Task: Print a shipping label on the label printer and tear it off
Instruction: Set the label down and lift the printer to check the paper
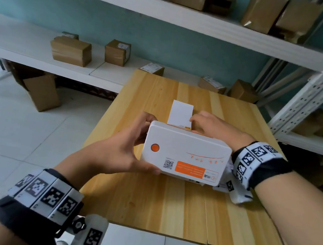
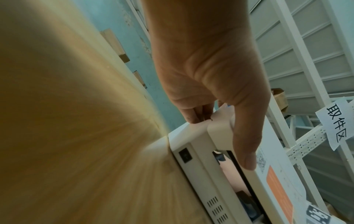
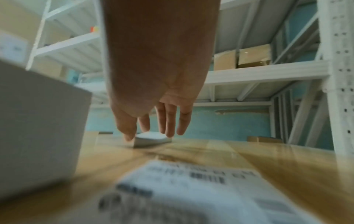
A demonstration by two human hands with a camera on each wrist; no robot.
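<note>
A white label printer (image 1: 187, 150) with an orange button (image 1: 155, 147) stands on the wooden table (image 1: 166, 208). My left hand (image 1: 133, 147) grips its left end, thumb at the near corner and fingers over the far edge; the left wrist view shows that grip on the printer (image 2: 220, 166). A white blank label sheet (image 1: 180, 113) shows just behind the printer. My right hand (image 1: 211, 124) reaches behind the printer. In the right wrist view its thumb and fingers (image 3: 168, 130) straddle a small stack of white labels (image 3: 151, 139) lying on the table.
A printed label (image 3: 191, 189) lies on the table under my right wrist. White metal shelving (image 1: 313, 90) stands to the right, and long shelves with cardboard boxes (image 1: 70, 50) run behind the table. A box sits on the tiled floor (image 1: 42, 91) at left.
</note>
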